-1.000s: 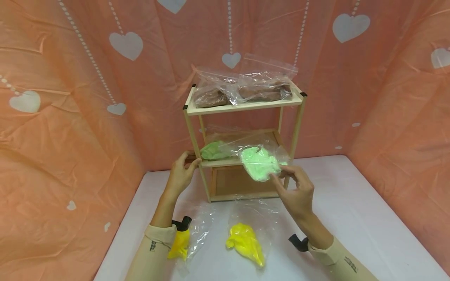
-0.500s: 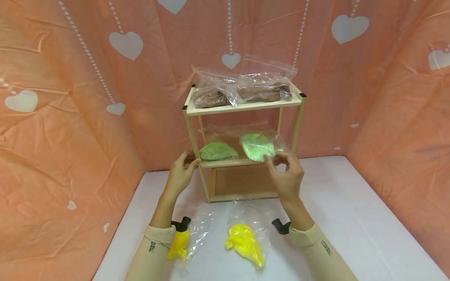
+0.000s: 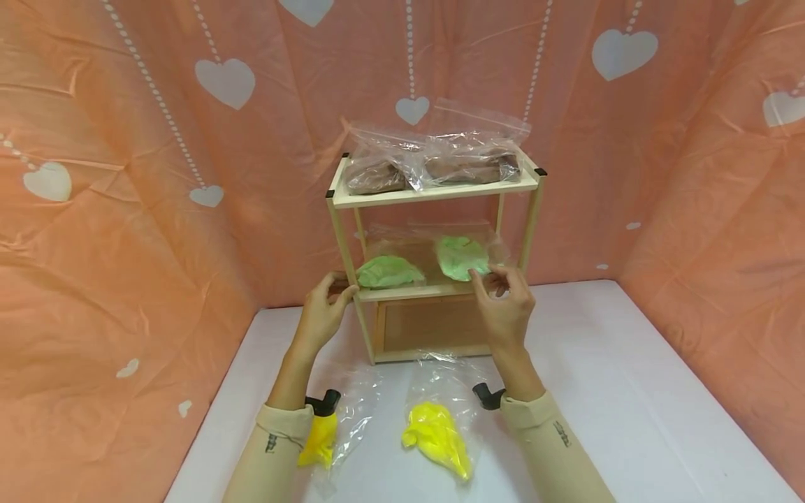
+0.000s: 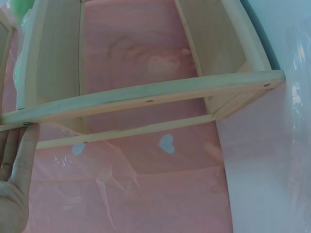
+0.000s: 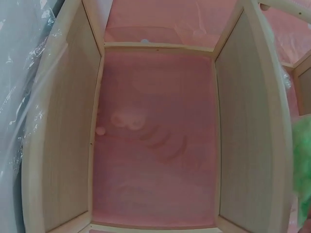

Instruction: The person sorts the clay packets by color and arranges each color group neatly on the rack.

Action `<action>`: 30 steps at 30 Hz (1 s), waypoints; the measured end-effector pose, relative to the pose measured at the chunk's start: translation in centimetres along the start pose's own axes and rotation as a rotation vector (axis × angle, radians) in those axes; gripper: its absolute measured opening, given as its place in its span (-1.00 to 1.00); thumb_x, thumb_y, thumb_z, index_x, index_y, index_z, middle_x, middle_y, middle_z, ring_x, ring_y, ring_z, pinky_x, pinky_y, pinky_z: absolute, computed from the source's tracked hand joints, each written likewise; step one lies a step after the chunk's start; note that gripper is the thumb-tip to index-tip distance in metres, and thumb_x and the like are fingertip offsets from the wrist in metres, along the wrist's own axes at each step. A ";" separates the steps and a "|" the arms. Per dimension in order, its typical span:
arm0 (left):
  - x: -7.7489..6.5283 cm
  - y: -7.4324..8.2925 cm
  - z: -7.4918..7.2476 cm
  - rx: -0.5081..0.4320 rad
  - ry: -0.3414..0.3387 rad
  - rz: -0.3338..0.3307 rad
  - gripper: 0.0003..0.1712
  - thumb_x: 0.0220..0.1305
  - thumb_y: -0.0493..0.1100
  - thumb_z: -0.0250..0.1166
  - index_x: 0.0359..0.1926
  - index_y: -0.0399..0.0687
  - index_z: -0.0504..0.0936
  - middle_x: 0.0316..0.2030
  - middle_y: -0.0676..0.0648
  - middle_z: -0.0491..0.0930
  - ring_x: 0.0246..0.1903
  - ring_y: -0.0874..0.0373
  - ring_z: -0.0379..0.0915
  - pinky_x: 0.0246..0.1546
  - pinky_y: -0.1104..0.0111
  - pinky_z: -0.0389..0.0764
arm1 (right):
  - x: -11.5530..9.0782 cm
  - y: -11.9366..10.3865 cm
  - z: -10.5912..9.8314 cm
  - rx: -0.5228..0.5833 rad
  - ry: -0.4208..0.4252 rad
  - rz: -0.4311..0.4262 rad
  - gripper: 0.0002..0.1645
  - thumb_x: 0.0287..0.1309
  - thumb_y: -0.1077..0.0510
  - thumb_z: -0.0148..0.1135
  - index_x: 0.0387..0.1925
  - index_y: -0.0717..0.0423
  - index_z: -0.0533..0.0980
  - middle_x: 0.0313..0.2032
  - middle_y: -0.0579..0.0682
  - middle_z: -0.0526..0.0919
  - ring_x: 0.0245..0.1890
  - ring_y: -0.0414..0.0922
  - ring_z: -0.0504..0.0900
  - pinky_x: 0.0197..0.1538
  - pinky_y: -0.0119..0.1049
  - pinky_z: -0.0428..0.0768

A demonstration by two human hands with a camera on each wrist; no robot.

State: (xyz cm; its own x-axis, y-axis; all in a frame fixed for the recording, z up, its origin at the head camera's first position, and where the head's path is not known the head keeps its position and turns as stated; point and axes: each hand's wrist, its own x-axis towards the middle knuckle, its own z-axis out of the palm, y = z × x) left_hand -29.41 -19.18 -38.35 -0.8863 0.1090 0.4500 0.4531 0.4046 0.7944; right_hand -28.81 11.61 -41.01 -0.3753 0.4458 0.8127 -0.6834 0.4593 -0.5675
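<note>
A three-tier wooden shelf rack (image 3: 434,196) stands on the table. My left hand (image 3: 321,311) grips its left front post at the middle tier; in the left wrist view, the fingers (image 4: 24,158) lie against that wooden post. On the right of the middle tier is a clear zip bag with a soft, mint-green lump (image 3: 462,260). My right hand (image 3: 508,311) pinches the bag's lower right part between thumb and fingers at the tier's front edge. Beside it, to the left, another bag with a green lump (image 3: 388,271) lies on the same tier.
Two clear bags with brown blocks (image 3: 468,168) lie on the top tier. In front of the rack, a bag with a yellow lump (image 3: 437,440) lies on the white table (image 3: 604,391); another yellow lump (image 3: 321,439) is partly behind my left sleeve. Pink curtains surround the table.
My right hand has moved left and toward the rack, carrying the mint-green bag from in front of it onto the middle tier. The left hand stays on the post.
</note>
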 end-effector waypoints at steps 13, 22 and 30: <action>0.0 0.1 0.1 -0.011 0.003 -0.007 -0.72 0.54 -0.28 0.33 0.14 -0.38 0.61 0.04 -0.36 0.70 0.08 -0.21 0.68 0.10 0.26 0.79 | -1.0 0.6 0.7 -0.036 -0.007 0.032 -0.67 0.10 0.29 0.66 -0.26 0.42 0.65 -0.44 0.23 0.64 -0.43 0.07 0.50 -0.29 -0.39 0.40; 0.0 0.1 0.1 -0.002 0.005 0.002 -0.71 0.54 -0.28 0.34 0.15 -0.38 0.61 0.03 -0.35 0.70 0.07 -0.20 0.69 0.08 0.28 0.79 | -1.3 0.7 1.1 -0.104 -0.028 0.071 -0.66 0.10 0.26 0.68 -0.26 0.37 0.65 -0.42 0.21 0.69 -0.34 0.16 0.59 -0.10 -0.20 0.45; 0.0 0.0 -0.1 0.003 -0.006 -0.005 -0.69 0.56 -0.24 0.33 0.17 -0.36 0.60 0.05 -0.35 0.70 0.09 -0.20 0.68 0.12 0.17 0.79 | -1.1 0.6 1.3 -0.203 -0.064 0.062 -0.64 0.09 0.25 0.69 -0.27 0.36 0.63 -0.42 0.21 0.72 -0.32 0.18 0.62 -0.08 0.01 0.41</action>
State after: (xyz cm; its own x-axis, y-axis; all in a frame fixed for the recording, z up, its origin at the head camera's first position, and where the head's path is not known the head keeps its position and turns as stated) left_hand -29.41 -19.22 -38.32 -0.8894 0.1124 0.4431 0.4479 0.4079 0.7956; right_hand -29.63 10.40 -42.14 -0.4563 0.4311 0.7784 -0.5199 0.5808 -0.6264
